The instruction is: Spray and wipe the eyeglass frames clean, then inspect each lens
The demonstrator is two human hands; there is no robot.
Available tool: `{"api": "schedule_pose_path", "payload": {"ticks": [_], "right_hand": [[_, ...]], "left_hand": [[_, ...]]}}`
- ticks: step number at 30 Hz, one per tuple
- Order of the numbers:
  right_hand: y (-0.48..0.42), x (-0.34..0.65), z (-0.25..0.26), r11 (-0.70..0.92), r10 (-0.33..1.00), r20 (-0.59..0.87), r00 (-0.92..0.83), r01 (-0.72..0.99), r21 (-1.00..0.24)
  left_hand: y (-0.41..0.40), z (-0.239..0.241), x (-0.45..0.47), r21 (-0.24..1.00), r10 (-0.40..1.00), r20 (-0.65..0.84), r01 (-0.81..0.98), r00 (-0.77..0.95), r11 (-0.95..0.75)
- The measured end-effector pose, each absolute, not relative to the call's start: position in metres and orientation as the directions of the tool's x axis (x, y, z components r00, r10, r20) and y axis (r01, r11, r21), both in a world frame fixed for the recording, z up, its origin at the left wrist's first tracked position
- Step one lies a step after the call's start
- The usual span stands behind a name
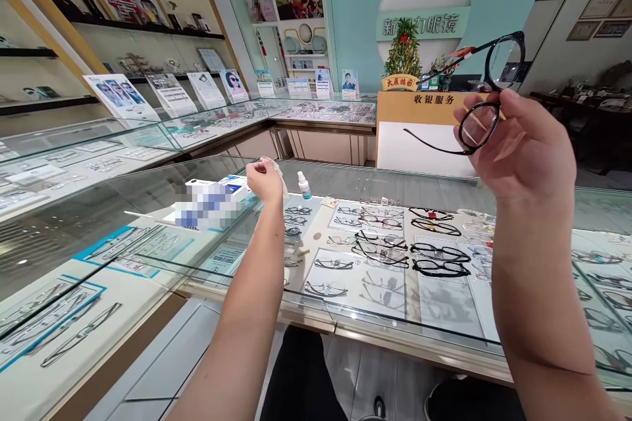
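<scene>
My right hand is raised at the right, its thumb and fingers closed on the black-framed eyeglasses near the bridge. Their lenses are tilted one above the other, and the temples stick out to the left. Over the glass counter, my left hand is closed around a pale cleaning cloth, most of which is hidden behind the fingers. Just right of that hand, a small white spray bottle with blue liquid stands on the counter top. A small patterned packet lies near the bottle.
Under the glass are rows of eyeglasses. A blurred blue-and-white box and a thin white stick lie at the left. Display cards line another counter behind. A yellow cashier desk with a potted plant stands farther back.
</scene>
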State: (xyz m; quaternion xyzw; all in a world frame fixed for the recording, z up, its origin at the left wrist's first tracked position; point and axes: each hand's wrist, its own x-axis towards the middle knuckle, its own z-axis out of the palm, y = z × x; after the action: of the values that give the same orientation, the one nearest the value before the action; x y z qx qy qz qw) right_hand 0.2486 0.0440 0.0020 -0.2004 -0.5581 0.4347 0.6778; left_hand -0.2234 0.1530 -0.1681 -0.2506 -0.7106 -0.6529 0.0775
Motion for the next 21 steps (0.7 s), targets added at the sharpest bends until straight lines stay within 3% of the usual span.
{"api": "schedule_pose_path", "payload": {"ticks": [5, 10, 16, 21], "right_hand": [[0.043, 0.244, 0.0, 0.541, 0.821, 0.571, 0.021, -0.348, -0.765], [0.043, 0.239, -0.001, 0.513, 0.831, 0.557, -0.014, -0.369, -0.775], [0.039, 0.232, -0.001, 0.512, 0.832, 0.555, -0.01, -0.372, -0.774], [0.039, 0.232, -0.002, 0.557, 0.798, 0.601, -0.05, -0.32, -0.766]], "left_hand": [[0.146, -0.158, -0.221, 0.862, 0.173, 0.503, 0.506, -0.847, -0.029], [0.14, -0.149, -0.217, 0.803, 0.267, 0.595, 0.569, -0.758, -0.175], [0.14, -0.151, -0.225, 0.898, 0.136, 0.439, 0.429, -0.888, -0.099], [0.148, -0.157, -0.234, 0.931, 0.31, 0.357, 0.361, -0.881, -0.05]]}}
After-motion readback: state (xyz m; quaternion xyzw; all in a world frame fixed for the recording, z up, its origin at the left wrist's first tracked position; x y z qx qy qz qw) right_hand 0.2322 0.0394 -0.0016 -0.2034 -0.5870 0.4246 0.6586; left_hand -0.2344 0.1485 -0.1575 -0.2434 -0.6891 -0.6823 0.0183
